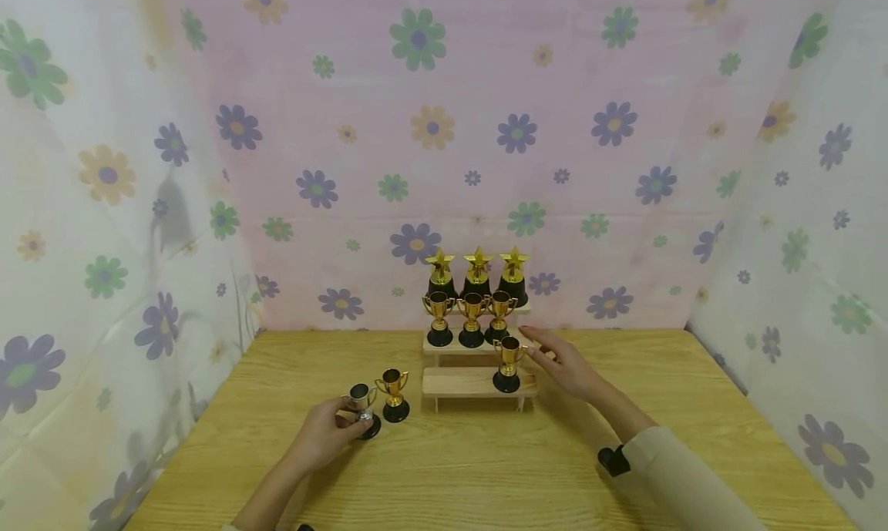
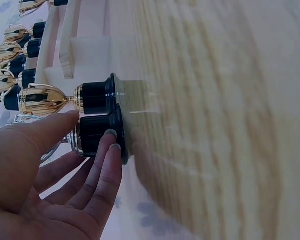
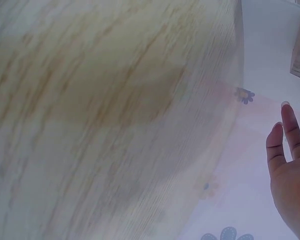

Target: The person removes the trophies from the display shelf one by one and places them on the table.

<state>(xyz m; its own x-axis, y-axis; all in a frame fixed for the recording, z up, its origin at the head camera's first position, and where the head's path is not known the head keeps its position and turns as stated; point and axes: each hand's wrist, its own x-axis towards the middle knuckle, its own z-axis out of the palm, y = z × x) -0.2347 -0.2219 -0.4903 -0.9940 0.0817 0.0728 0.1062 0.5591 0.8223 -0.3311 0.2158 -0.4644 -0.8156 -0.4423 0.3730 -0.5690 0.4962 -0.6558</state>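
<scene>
My left hand (image 1: 324, 437) holds a small silver trophy cup (image 1: 360, 398) by its lower part, thumb on one side and fingers on the other. The cup's black base (image 2: 96, 135) stands upright at the tabletop. Right beside it is a gold trophy cup (image 1: 393, 384), also on a black base. My right hand (image 1: 570, 368) is at the right end of a small wooden stand, fingers extended and parted. Its thumb tip is right at the handle of another gold cup (image 1: 509, 351) on the lowest step (image 1: 458, 382).
Three gold cups (image 1: 473, 309) stand on the middle step (image 1: 451, 346). Behind them, three gold star trophies (image 1: 479, 269) on black bases line the top step. Flower-patterned cloth (image 1: 416, 169) walls the wooden table (image 1: 590, 485) at the back and both sides.
</scene>
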